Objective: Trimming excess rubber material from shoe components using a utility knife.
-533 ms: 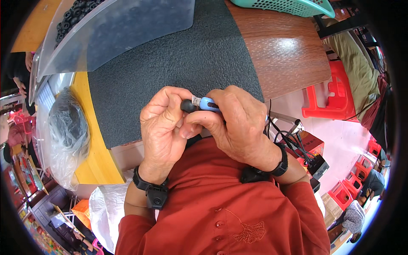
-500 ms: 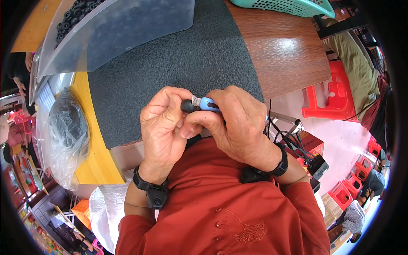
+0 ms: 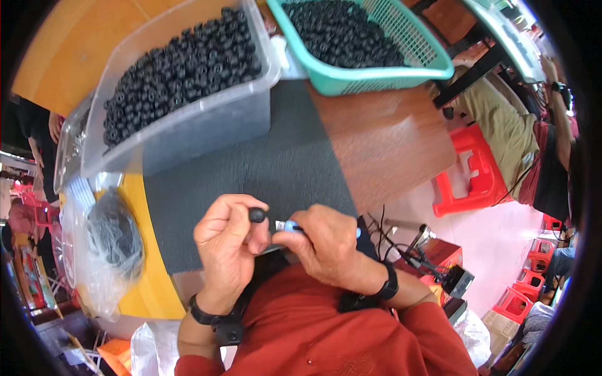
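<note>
Pinched between the thumb and fingers of my left hand (image 3: 227, 241) is a small round black rubber-like piece (image 3: 256, 215). My right hand (image 3: 327, 243) is wrapped around a light blue utility knife (image 3: 290, 226) with a dark slider. Its short silvery blade end points left toward the black piece, with a small gap between them. Both hands are over the near edge of a dark grey mat (image 3: 251, 169), in front of my red shirt. Part of the knife's handle is hidden in my right fist.
A clear plastic bin (image 3: 207, 119) full of black ring-like pieces stands at the far left. Similar pieces fill a teal basket (image 3: 370, 81) at the far right. A plastic bag (image 3: 113, 238) lies on the left. Cables (image 3: 407, 250) and a red stool (image 3: 471, 172) are at the right.
The knife has come away from the black piece, leaving a gap. The view has shifted, so both containers show more fully and my hands sit lower in the picture.
</note>
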Tool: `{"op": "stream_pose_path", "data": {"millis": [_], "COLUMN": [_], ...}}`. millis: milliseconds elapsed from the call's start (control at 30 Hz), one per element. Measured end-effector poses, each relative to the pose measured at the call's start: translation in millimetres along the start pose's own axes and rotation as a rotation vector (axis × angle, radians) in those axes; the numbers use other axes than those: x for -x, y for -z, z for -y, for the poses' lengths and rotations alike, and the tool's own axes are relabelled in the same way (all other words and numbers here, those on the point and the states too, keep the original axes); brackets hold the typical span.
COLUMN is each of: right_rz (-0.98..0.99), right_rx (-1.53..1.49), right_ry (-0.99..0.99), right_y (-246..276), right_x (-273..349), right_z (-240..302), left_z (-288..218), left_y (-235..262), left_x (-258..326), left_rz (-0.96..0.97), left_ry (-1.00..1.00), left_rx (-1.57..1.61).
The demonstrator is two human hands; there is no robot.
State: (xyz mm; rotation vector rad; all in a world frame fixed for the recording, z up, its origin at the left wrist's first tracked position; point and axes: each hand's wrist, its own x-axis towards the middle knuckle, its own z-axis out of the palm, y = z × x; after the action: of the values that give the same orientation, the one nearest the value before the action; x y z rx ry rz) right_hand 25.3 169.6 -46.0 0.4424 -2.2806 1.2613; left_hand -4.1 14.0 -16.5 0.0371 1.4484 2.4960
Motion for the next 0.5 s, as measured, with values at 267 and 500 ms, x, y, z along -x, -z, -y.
{"op": "stream_pose_path", "data": {"millis": [267,500], "right_rz": [-0.016,0.019], "right_rx": [-0.019,0.007], "right_ry": [-0.015,-0.009], "right_y": [9.5,18.5], "right_x": [5.6,10.7], "right_z": [2.9,3.4], "left_z": [-60.4,-28.4], "left_y": [-91.2,-141.6], "left_x": [-64.9,-169.8], "left_rz": [0.171,0.082], "left_ry": [-0.227,-0.851], "left_rx": [-0.388,-1.002]}}
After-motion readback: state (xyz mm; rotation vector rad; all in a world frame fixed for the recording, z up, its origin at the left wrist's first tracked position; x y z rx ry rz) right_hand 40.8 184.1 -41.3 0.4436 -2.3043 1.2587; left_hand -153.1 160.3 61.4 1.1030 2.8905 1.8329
